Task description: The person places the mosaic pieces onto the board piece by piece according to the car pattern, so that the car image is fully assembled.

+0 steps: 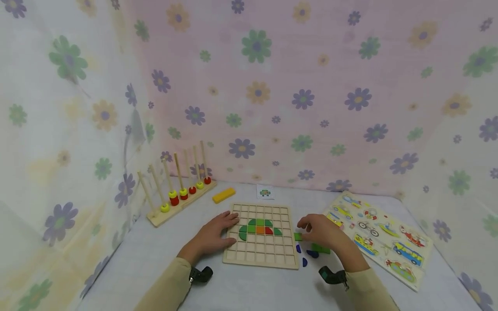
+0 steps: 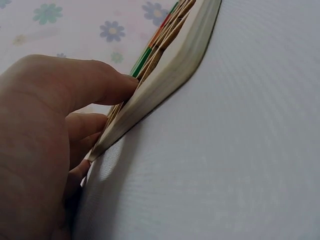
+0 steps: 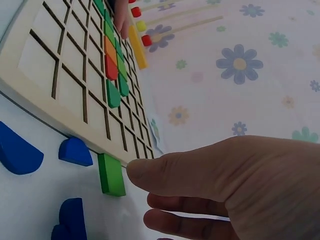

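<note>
A wooden grid board (image 1: 260, 258) lies flat, with green, orange and red pieces set in its middle cells. My left hand (image 1: 212, 233) rests at the board's left edge; its thumb (image 2: 107, 85) lies on the rim, the other fingers along the side. Just off the right edge is my right hand (image 1: 324, 233), its fingers loosely bent with nothing seen between them. Its thumb tip is beside a green square block (image 3: 111, 175) lying against the board; whether they touch I cannot tell. Blue rounded pieces (image 3: 75, 151) and more green blocks (image 1: 320, 248) lie near this hand.
A peg stand (image 1: 180, 206) with red and yellow beads stands at the back left, a yellow bar (image 1: 223, 195) beside it. Behind the board lies a small picture card (image 1: 265, 192). A vehicle picture puzzle (image 1: 383, 235) lies on the right. Flowered cloth (image 1: 280, 108) hangs around the table.
</note>
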`<state>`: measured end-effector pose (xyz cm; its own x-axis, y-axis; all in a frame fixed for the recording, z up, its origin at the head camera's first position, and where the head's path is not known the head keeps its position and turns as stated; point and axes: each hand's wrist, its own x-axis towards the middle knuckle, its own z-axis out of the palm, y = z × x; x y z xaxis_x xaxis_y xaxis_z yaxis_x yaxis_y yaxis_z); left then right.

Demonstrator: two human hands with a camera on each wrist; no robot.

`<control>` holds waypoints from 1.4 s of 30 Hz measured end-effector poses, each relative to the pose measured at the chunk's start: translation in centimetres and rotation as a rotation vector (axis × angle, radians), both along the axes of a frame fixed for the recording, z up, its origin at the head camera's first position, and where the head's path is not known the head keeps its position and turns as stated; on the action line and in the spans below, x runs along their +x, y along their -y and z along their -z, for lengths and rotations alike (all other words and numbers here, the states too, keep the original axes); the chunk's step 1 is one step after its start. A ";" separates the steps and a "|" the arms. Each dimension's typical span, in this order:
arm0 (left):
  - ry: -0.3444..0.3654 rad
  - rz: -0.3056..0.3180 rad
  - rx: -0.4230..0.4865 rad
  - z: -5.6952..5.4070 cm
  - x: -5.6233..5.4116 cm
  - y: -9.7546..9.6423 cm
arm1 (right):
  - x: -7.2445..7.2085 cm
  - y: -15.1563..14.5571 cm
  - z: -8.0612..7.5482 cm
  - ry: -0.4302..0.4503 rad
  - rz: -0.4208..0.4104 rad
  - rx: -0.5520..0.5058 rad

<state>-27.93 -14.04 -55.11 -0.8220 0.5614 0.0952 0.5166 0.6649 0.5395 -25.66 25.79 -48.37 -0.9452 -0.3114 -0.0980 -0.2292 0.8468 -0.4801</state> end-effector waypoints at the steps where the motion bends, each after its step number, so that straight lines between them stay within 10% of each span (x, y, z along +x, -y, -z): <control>1: -0.003 -0.003 -0.003 -0.1 0.0 0.0 | -0.1 0.0 0.2 -0.004 -0.002 0.006; 20: -0.005 -0.002 0.009 0.2 0.1 0.4 | -0.2 1.3 1.9 0.008 0.006 0.008; 42: -0.026 0.023 0.009 0.1 -0.2 0.1 | 0.1 0.7 -0.1 -0.133 -0.002 -0.024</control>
<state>-28.14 -14.10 -55.19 -0.8060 0.5793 0.1213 0.5457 0.6480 0.5314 -25.60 25.11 -48.22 -0.9486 -0.3144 0.0353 -0.2940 0.8348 -0.4654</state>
